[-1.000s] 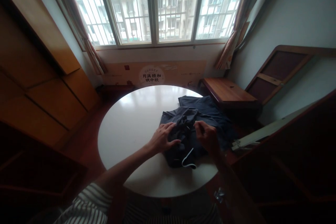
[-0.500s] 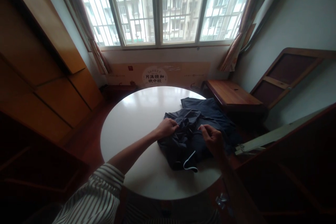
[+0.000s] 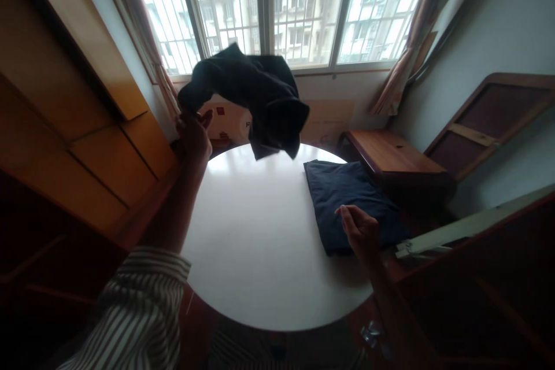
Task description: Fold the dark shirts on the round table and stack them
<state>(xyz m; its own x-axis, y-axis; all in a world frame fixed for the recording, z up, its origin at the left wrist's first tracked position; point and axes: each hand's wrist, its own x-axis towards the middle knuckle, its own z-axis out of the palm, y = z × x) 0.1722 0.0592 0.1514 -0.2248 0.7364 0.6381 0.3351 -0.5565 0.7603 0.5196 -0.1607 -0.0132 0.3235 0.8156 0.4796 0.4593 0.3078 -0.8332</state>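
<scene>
My left hand [image 3: 193,130] is raised at the far left of the table and closed on one end of a dark garment [image 3: 255,84]. The garment swings in the air in front of the window, bunched and a little blurred, so its kind does not show. Over a folded navy garment [image 3: 332,185] on the right of the table, my right hand [image 3: 359,228] hovers with thumb and fingers pinched together. Whatever the pinch holds, if anything, is too small to make out. Whether that hand touches the folded cloth I cannot tell.
Beneath both hands is a round white table [image 3: 260,266]. Beyond its right side stands a low wooden table [image 3: 390,151], with a pale green board [image 3: 459,228] nearer to me. Wooden cabinets [image 3: 99,162] line the left wall. A barred window [image 3: 299,11] spans the back.
My left hand has lifted the dark garment off the table, up and to the left. The folded navy garment beneath is now uncovered. My right hand has stayed nearly in place, still pinched.
</scene>
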